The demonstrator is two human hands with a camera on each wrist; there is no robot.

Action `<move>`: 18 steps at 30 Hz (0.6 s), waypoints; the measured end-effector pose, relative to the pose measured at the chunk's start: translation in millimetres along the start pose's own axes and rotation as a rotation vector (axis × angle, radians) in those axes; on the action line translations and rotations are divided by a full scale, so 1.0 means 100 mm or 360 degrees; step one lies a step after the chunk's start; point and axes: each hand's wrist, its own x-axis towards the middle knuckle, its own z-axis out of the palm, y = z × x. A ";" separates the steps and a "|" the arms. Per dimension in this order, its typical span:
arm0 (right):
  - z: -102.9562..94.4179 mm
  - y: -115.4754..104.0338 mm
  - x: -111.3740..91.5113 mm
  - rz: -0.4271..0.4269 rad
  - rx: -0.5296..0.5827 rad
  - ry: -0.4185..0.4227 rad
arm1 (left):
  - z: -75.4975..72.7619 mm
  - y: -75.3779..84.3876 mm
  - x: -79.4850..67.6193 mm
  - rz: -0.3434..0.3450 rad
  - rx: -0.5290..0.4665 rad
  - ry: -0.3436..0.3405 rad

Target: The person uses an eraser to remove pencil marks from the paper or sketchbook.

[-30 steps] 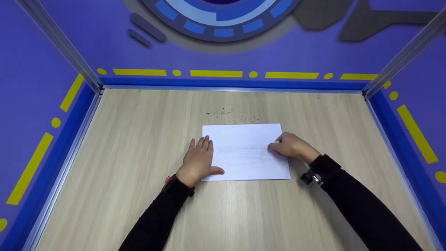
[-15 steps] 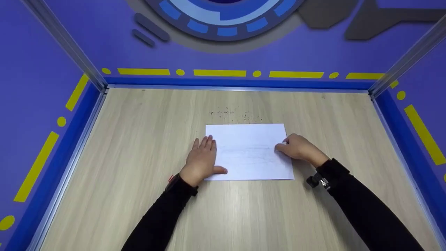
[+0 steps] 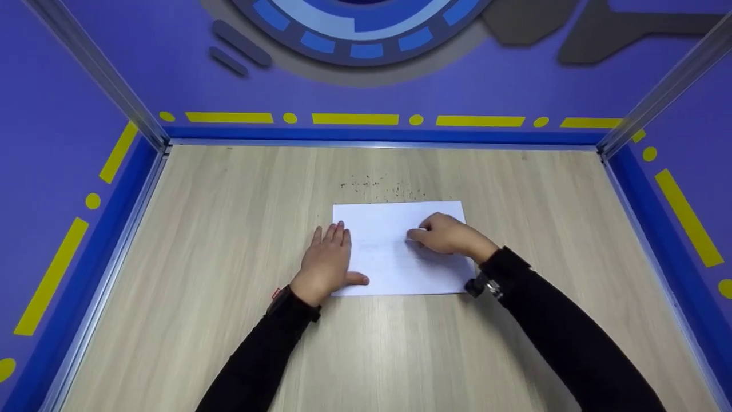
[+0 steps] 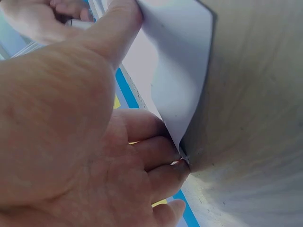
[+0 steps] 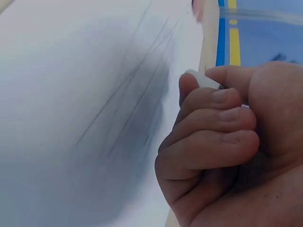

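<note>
A white sheet of paper (image 3: 400,277) lies on the wooden table, with faint grey streaks across its middle. My left hand (image 3: 323,264) rests along its left edge, fingers straight and thumb spread onto the sheet. In the left wrist view, that edge of the paper (image 4: 182,61) bows up off the table beside the fingers. Over the right half of the sheet, my right hand (image 3: 449,234) pinches a small white eraser (image 5: 206,80) between thumb and index finger, the other fingers curled. Most of the eraser is hidden by the fingers. Thin dark pencil lines (image 5: 128,90) show beside it.
Dark crumbs (image 3: 372,184) are scattered on the table (image 3: 229,217) just beyond the paper's far edge. Blue-purple panels (image 3: 366,103) with yellow marks enclose the table at the back and both sides.
My right hand, still holding the eraser, has moved left from the paper's right edge toward its middle. The left hand keeps its place on the sheet. The head view has shifted slightly.
</note>
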 end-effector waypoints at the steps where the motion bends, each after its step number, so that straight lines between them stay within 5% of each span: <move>1: 0.02 -0.07 0.03 -0.0013 -0.0005 -0.0006 | 0.00 0.00 0.00 0.0001 0.0000 0.0003; 12: 0.35 -0.61 0.40 -0.0152 -0.0124 0.0019 | -0.01 0.01 -0.01 0.0011 -0.0016 0.0021; 18: 0.52 -0.63 0.74 -0.0227 -0.0159 0.0064 | -0.01 0.00 -0.01 0.0019 -0.0026 0.0041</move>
